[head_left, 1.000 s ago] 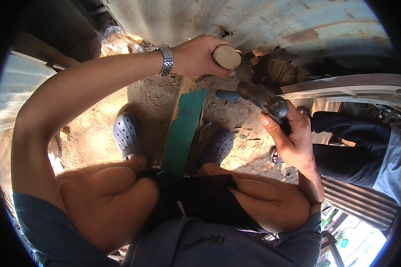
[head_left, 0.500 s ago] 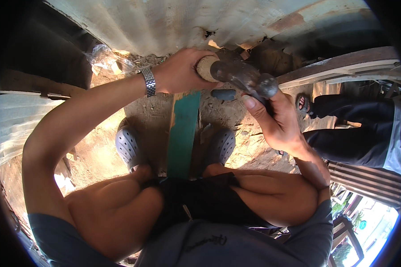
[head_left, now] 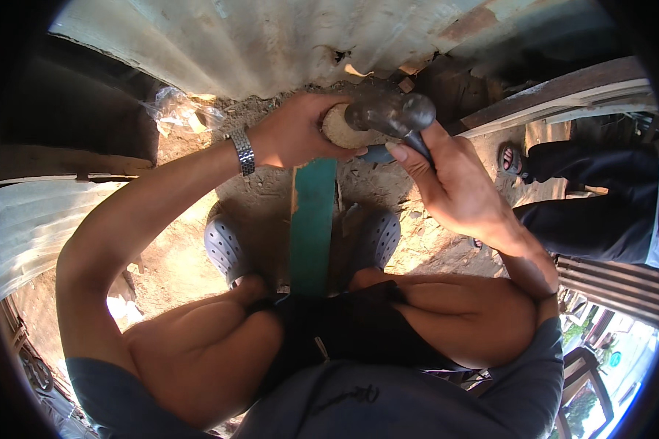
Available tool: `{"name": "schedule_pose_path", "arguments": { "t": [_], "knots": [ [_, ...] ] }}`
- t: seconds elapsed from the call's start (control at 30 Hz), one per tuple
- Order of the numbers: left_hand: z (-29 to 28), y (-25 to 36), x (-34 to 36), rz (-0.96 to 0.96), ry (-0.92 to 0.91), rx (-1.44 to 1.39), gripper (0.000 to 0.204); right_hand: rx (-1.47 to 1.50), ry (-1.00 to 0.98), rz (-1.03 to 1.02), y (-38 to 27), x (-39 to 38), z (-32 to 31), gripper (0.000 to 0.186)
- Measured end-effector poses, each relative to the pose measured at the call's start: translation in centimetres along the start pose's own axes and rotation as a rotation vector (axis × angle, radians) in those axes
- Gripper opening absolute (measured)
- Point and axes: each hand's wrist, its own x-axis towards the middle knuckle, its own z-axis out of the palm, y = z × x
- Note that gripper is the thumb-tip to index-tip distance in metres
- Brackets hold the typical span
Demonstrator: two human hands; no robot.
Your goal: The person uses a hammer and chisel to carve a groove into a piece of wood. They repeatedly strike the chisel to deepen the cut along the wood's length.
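My left hand (head_left: 294, 130), with a metal-band watch at its wrist, is wrapped round a thick, round piece of pale wood (head_left: 340, 129), its light end facing up. What lies below that end is mostly hidden by the hand. In my right hand (head_left: 455, 179) is a hammer (head_left: 389, 115), gripped by its dark handle close to the head. The hammer's face is over the right side of the wood's end; whether they touch I cannot tell. Beneath my left hand, a green-painted board (head_left: 313, 227) runs back between my legs.
Corrugated metal sheeting (head_left: 220, 44) rises in front. A plastic bag (head_left: 179, 110) lies at the far left on the dirt. My clogs (head_left: 225, 247) flank the board. At right stands another person in dark trousers (head_left: 589, 201), near a long timber (head_left: 556, 99).
The hammer's head has turned and its rounded end has shifted left, with my right hand turning along. The whole view has also moved slightly. Both hands keep their holds.
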Motion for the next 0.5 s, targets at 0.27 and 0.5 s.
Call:
{"name": "schedule_pose_path", "arguments": {
  "t": [0.27,0.5],
  "knots": [
    [-0.5,-0.5,-0.6,-0.088,-0.032,0.003,0.057,-0.084,0.264,-0.356,1.0,0.1,-0.3,0.030],
    [-0.1,0.3,0.0,-0.028,-0.079,0.006,0.056,-0.135,-0.088,0.056,-0.1,0.8,0.1,0.024]
  ]
}}
